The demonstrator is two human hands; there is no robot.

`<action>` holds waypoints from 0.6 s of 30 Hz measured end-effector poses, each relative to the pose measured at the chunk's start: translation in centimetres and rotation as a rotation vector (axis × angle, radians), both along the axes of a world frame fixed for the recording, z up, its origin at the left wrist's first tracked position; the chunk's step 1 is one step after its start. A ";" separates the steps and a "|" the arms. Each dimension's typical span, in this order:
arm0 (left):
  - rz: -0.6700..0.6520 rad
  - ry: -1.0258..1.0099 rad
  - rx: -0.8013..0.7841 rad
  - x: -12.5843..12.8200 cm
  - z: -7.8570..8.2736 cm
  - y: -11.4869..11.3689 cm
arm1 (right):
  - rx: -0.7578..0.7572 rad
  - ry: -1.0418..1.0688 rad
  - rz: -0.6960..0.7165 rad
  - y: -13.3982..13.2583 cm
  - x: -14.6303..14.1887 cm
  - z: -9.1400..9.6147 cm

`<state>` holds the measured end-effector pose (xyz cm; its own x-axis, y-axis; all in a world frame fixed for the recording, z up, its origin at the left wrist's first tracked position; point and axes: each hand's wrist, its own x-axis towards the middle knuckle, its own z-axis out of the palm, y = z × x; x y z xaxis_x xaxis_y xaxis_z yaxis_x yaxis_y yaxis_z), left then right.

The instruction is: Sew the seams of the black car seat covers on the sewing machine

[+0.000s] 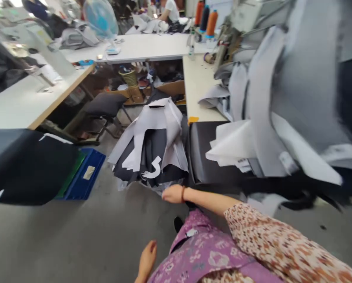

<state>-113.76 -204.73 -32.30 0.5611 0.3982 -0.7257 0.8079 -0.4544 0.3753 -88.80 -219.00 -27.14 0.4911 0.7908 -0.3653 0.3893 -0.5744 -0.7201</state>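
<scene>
My right hand reaches across in front of me with its fingers curled in, and nothing shows sticking out of it. Just beyond it is a heap of cut fabric pieces, grey and black, with a white curved strip on its front and clear plastic under its lower edge. Whether the hand touches that plastic I cannot tell. Low at my side hangs my left hand, loosely closed over the grey floor, with nothing visible in it.
At right, grey fabric panels hang over a black padded surface. Left are a blue crate under dark cloth, a stool and a sewing table. A fan and thread cones stand behind; a person sits farther back.
</scene>
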 end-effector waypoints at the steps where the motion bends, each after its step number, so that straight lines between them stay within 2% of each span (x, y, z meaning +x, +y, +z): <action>1: -0.032 -0.022 -0.011 0.9 -0.7 0.1 | -0.039 0.057 0.043 -2.4 -2.7 -0.5; 3: -0.106 -0.082 -0.022 2.9 -1.3 -0.5 | -0.112 0.139 0.025 -8.2 -6.6 -2.0; 4: -0.151 -0.111 -0.029 4.0 -1.2 -1.3 | -0.155 0.165 -0.039 -11.7 -7.8 -2.8; 7: -0.336 -0.179 -0.072 8.0 -0.5 -5.8 | -0.304 0.205 -0.389 -23.8 -9.0 -5.2; 9: -0.492 -0.203 -0.120 11.1 0.1 -10.7 | -0.406 0.229 -0.682 -33.0 -9.3 -6.6; 11: -0.660 -0.217 -0.183 14.3 0.6 -17.2 | -0.480 0.264 -0.947 -42.2 -10.2 -7.8; 13: -0.820 -0.220 -0.253 17.1 1.0 -25.1 | -0.511 0.309 -1.155 -50.7 -11.9 -9.2; 15: -0.961 -0.210 -0.322 19.4 1.4 -34.1 | -0.511 0.362 -1.297 -57.9 -14.1 -10.6; 18: -1.133 -0.187 -0.427 21.7 2.1 -48.9 | -0.496 0.455 -1.392 -66.3 -16.8 -12.4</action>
